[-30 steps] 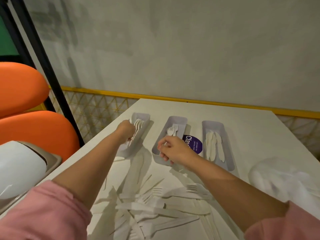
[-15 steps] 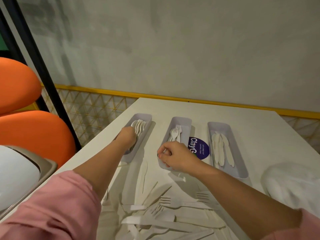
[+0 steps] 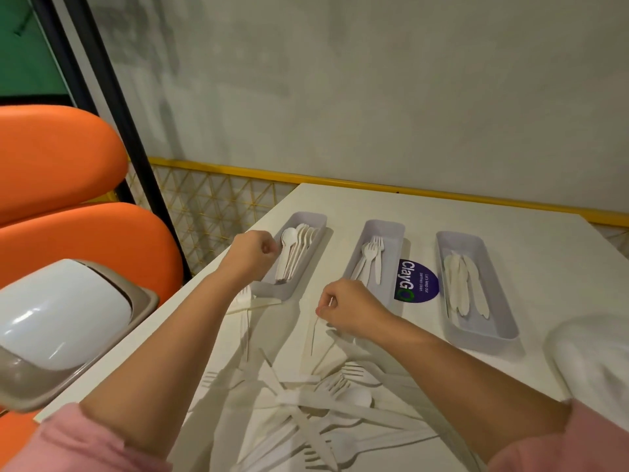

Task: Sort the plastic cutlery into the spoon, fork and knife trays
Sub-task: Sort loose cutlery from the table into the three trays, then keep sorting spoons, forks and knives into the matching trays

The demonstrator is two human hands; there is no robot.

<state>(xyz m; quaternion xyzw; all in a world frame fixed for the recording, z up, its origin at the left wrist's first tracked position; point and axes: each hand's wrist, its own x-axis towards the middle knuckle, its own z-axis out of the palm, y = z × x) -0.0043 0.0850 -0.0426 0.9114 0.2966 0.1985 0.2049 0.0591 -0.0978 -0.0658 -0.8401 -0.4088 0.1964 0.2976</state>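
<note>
Three grey trays stand in a row on the white table (image 3: 510, 240). The left tray (image 3: 308, 218) holds spoons (image 3: 296, 248), the middle tray (image 3: 391, 229) forks (image 3: 372, 257), and the right tray (image 3: 483, 335) knives (image 3: 466, 287). My left hand (image 3: 253, 252) is a closed fist beside the spoon tray's left wall, with nothing seen in it. In front of the fork tray's near end, my right hand (image 3: 347, 308) hovers with curled fingers and no piece plainly in it. A loose pile of white cutlery (image 3: 306, 407) lies near me.
A purple round sticker (image 3: 417, 282) sits between the fork and knife trays. At the right edge lies a crumpled clear plastic bag (image 3: 592, 356). Orange seats (image 3: 68, 165) and a white-lidded bin (image 3: 61, 315) stand left of the table's edge.
My left hand let go of the spoons, which now lie in the left tray. My right hand released a fork into the middle tray and drew back toward me.
</note>
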